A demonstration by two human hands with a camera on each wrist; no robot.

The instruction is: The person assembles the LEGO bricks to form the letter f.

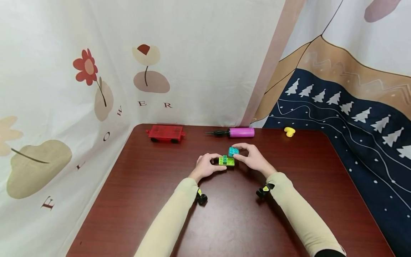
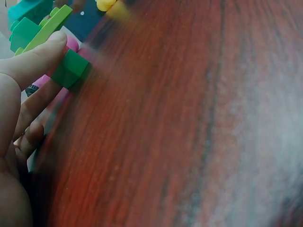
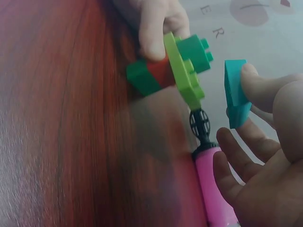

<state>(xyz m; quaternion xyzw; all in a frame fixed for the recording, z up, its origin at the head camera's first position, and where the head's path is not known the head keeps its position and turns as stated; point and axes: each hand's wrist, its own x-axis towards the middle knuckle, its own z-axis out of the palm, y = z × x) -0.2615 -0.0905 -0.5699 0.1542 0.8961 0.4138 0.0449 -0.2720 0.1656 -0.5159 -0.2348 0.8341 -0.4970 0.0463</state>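
Note:
My left hand [image 1: 205, 166] grips a small stack of toy building blocks [image 1: 226, 161] at its left end. Seen from the right wrist, the stack has a green block [image 3: 142, 78] at its bottom, a red block [image 3: 161, 72] above it, a long lime plate [image 3: 182, 71] and another green block [image 3: 195, 53] on top. Between thumb and fingers my right hand [image 1: 254, 157] pinches a teal block [image 1: 233, 151], just beyond the stack. A gap shows between the teal block and the stack in the right wrist view.
On the dark red wooden table [image 1: 231, 217], a red toy wagon base [image 1: 166, 133] stands at the back left. A pink hand pump [image 1: 241, 132] with a black nozzle lies behind the hands. At the back right is a yellow toy duck [image 1: 289, 132]. Printed cloth hangs behind.

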